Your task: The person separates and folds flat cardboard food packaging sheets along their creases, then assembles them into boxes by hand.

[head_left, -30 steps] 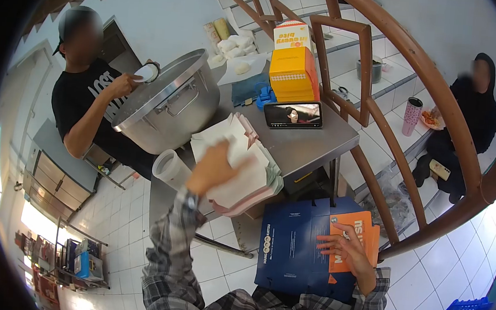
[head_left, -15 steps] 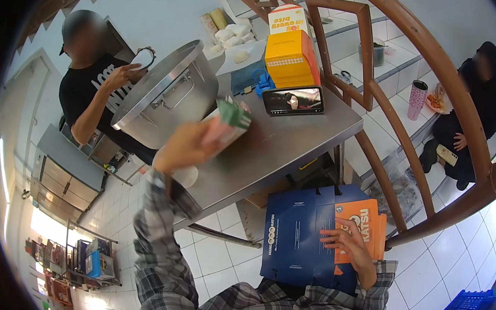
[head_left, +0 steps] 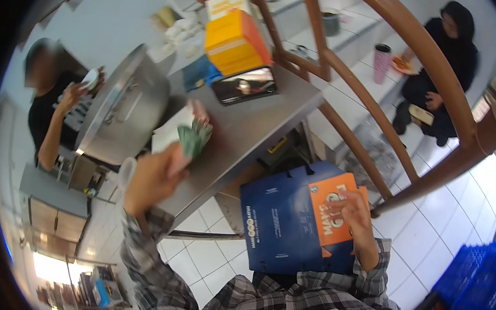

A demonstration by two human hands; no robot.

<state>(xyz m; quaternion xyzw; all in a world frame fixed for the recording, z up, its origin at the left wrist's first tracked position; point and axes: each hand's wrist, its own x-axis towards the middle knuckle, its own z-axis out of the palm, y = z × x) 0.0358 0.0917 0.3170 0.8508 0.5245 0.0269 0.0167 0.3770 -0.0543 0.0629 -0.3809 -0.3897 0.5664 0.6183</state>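
Observation:
My left hand point(head_left: 156, 178) is closed on a small green and pink packet-like thing point(head_left: 193, 139) above the metal table; motion blur hides its kind. A white piece point(head_left: 173, 127) lies on the table just beyond it. My right hand point(head_left: 355, 219) is held with fingers apart over the orange panel point(head_left: 328, 222) of a folded dark blue printed carton point(head_left: 277, 221) across my lap. Whether those fingertips touch the panel I cannot tell. Behind the left hand is a white round rim point(head_left: 126, 171), partly covered.
The metal table point(head_left: 245, 120) carries a large metal pot point(head_left: 126, 107), a propped phone point(head_left: 244, 86) and a yellow box point(head_left: 233, 40). A person point(head_left: 60, 99) stands beyond the pot; another person point(head_left: 441, 71) sits on the steps. A brown railing point(head_left: 432, 38) and blue crate point(head_left: 474, 283) stand right.
The view has shifted, so table and pot appear further left. My left hand still grips the green and pink thing, now with its green end turned. My right hand stays over the orange panel.

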